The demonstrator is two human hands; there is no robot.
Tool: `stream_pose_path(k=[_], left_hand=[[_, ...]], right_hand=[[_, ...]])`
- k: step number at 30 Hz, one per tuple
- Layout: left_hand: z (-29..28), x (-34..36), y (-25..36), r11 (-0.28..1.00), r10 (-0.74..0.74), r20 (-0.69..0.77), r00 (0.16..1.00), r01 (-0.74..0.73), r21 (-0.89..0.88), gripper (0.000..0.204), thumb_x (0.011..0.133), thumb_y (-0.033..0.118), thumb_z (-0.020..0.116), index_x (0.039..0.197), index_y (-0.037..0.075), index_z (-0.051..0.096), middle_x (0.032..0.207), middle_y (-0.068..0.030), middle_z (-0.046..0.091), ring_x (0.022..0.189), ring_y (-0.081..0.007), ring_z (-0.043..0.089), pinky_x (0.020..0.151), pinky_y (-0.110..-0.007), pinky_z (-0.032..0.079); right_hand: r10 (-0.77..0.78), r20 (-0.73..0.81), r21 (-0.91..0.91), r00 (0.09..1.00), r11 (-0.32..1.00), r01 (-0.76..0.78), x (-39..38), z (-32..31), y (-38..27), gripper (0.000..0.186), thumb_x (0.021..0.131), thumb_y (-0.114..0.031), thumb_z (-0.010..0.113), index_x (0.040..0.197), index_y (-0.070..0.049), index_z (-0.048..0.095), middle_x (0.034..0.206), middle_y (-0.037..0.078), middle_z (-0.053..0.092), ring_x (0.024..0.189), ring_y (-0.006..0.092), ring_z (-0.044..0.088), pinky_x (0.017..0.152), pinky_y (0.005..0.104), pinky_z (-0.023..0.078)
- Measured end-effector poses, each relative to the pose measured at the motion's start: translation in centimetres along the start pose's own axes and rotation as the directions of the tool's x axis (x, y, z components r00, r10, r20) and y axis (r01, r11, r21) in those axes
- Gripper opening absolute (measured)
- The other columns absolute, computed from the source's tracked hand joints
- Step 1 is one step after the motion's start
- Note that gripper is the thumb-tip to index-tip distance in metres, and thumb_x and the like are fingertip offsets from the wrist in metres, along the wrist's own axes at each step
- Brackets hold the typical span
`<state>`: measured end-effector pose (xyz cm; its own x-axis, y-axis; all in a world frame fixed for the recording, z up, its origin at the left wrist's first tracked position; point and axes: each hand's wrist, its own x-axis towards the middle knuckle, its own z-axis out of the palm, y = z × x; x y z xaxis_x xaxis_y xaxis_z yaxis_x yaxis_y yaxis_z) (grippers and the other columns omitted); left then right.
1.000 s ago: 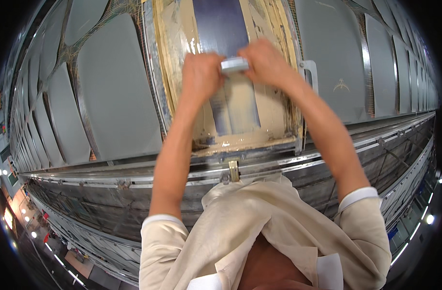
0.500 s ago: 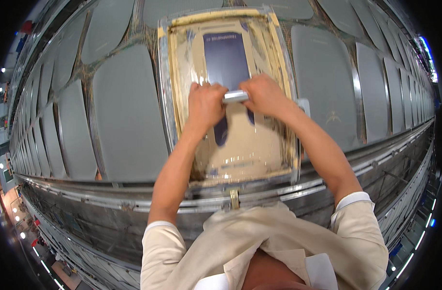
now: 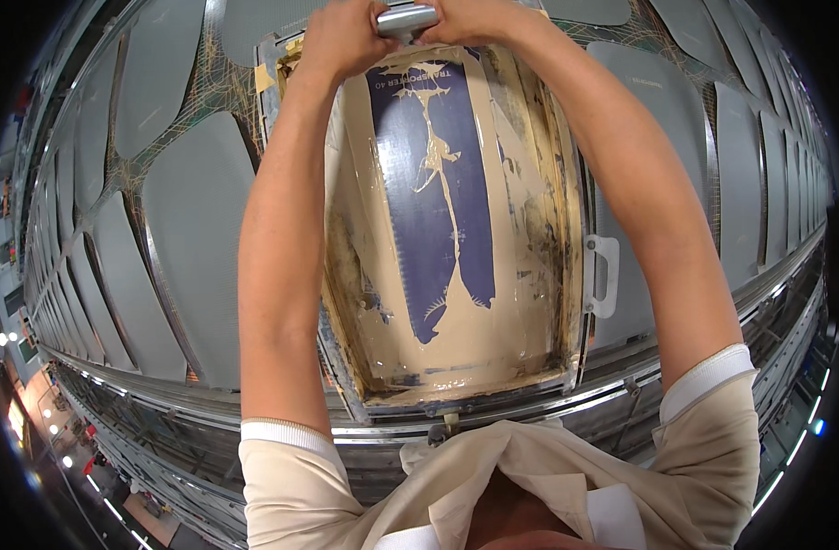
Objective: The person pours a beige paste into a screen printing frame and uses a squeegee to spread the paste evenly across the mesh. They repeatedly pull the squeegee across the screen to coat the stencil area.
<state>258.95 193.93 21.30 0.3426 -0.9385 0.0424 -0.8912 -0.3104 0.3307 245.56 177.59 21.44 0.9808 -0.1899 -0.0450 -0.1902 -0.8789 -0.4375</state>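
Since the earlier frame, my left grip (image 3: 346,37) and right grip (image 3: 465,20) have carried the metal bar (image 3: 407,18) from mid-screen to its far end, at 12 o'clock. Grey sheets (image 3: 199,257) cover a long counter (image 3: 144,156) running from 9 to 3 o'clock. On it, the rectangular screen frame (image 3: 570,275) lies before me, lengthwise, probably so both arms (image 3: 644,183) reach alike. Inside, a dark blue panel (image 3: 396,165) carries branching tan paste (image 3: 457,307). Each grip is curled closed around one bar end, likely keeping it level; my arms stretch forward from 5 and 7 o'clock.
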Motion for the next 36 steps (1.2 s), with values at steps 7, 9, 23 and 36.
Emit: stream_pose_path(k=[7,9,23,36], left_hand=[[1.4,-12.1,6.3,0.997,0.06,-0.106,0.993,-0.054,0.053,0.031,0.071,0.031,0.084,0.095,0.013,0.076,0.075,-0.0124,0.07,0.075,-0.0357,0.068,0.071,-0.045,0.052],[2.2,-17.6,9.1,0.994,0.101,-0.155,0.983,-0.096,0.043,0.029,0.07,0.029,0.085,0.093,0.013,0.076,0.074,-0.0109,0.069,0.073,-0.0344,0.068,0.07,-0.045,0.05],[3.2,-41.4,22.5,0.995,-0.061,-0.129,0.99,0.051,-0.081,0.033,0.061,0.007,0.076,0.093,0.014,0.07,0.096,-0.0013,0.068,0.093,-0.0243,0.061,0.085,-0.04,0.042],[0.1,-44.7,19.8,0.99,-0.084,-0.183,0.979,0.06,-0.131,0.036,0.06,0.005,0.075,0.095,0.014,0.069,0.1,-0.0016,0.068,0.099,-0.0239,0.062,0.091,-0.041,0.042]], right_hand=[[-0.059,-0.009,0.034,0.998,0.998,0.059,-11.3,2.7,-6.2,0.024,0.075,-0.024,0.078,0.089,-0.006,0.069,0.08,0.018,0.07,0.08,0.0399,0.068,0.073,0.0471,0.053],[-0.081,-0.028,0.046,0.996,0.996,0.083,-16.7,4.5,-8.8,0.019,0.073,-0.02,0.076,0.084,-0.006,0.068,0.076,0.018,0.068,0.078,0.0402,0.067,0.071,0.0487,0.053],[0.459,-0.485,0.134,0.745,0.88,-0.455,-35.2,4.9,-11.7,0.045,0.091,-0.042,0.07,0.12,-0.008,0.069,0.114,0.016,0.071,0.111,0.0359,0.063,0.096,0.0431,0.048],[0.63,-0.514,0.426,0.583,0.777,-0.464,-33.3,2.9,-11.5,0.032,0.095,-0.036,0.068,0.09,-0.004,0.068,0.078,0.011,0.064,0.072,0.0218,0.056,0.07,0.0367,0.046]])
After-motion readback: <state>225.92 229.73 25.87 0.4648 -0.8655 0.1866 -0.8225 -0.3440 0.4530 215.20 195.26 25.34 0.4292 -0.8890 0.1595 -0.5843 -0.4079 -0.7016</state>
